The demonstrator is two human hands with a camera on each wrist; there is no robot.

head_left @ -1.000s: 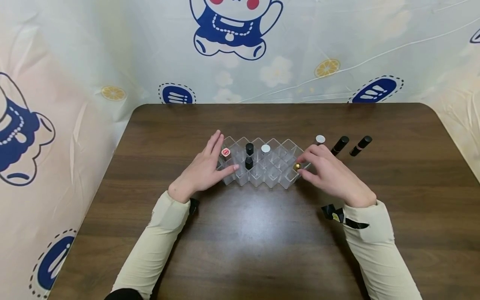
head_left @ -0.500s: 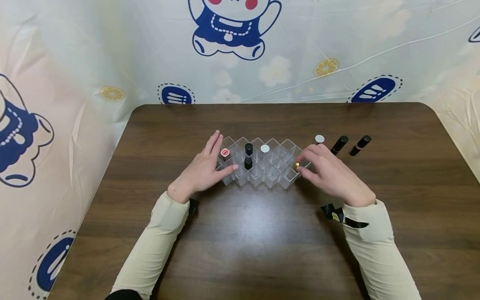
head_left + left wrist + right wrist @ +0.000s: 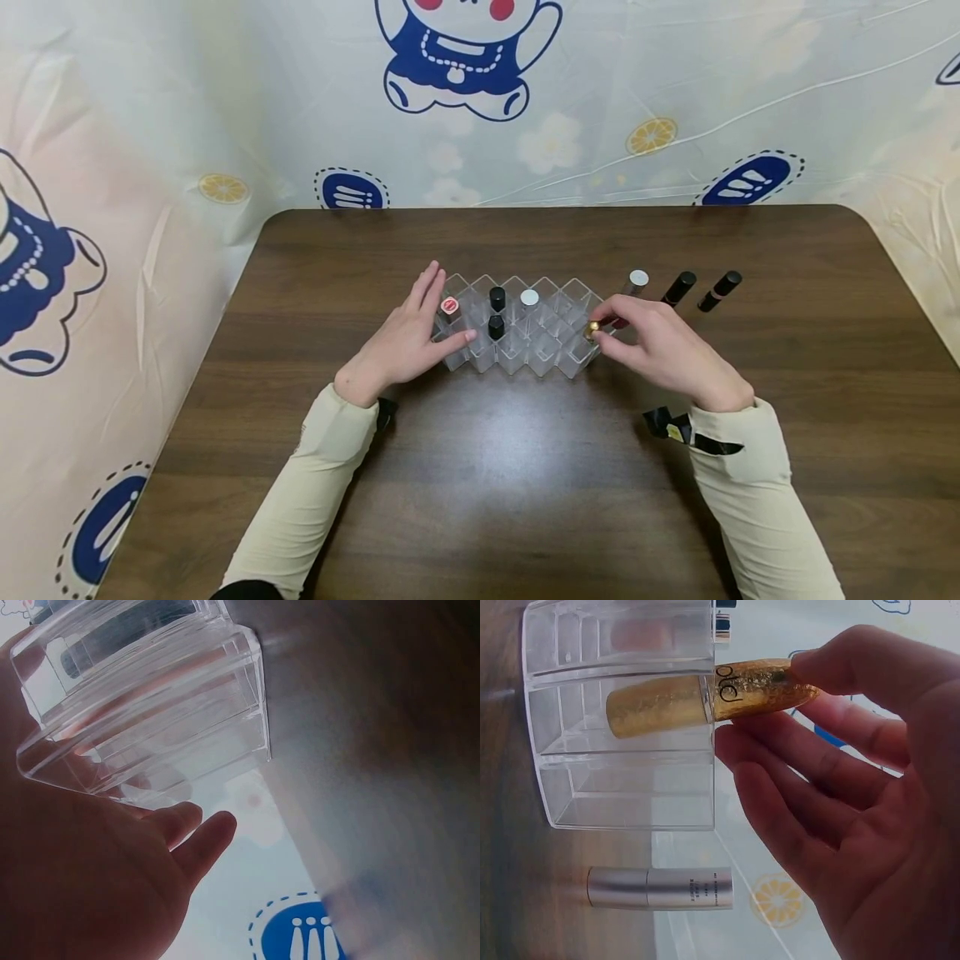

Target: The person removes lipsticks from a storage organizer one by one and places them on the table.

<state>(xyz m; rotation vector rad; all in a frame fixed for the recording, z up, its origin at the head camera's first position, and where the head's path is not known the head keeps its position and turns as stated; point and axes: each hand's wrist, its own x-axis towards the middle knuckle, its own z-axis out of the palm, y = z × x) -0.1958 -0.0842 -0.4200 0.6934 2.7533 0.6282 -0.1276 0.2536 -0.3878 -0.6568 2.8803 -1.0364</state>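
In the head view a clear acrylic organizer (image 3: pixel 542 357) with diamond-shaped compartments stands on the table. At its left end is my left hand (image 3: pixel 393 348), thumb along the near side and straight fingers along the outer left side, touching it. My right hand (image 3: pixel 663 348) pinches the upper end of a gold lipstick tube (image 3: pixel 754 690) between thumb and fingers at the right end. The right wrist view shows that tube's lower half inside a compartment, slightly tilted, with the other fingers loosely bent. The left wrist view shows the organizer's clear walls (image 3: pixel 217 697) beside my palm.
A red-topped tube (image 3: pixel 450 307), two black-capped tubes (image 3: pixel 497 298) and a white-topped tube (image 3: pixel 529 298) stand in the organizer. Right of it stand a silver tube (image 3: pixel 660 888), a black tube (image 3: pixel 678 288) and another black tube (image 3: pixel 720 291) with a band.
The right hand's fingers have shifted slightly at the gold tube, and more of the silver tube behind them shows. My left hand stays in place on the organizer.
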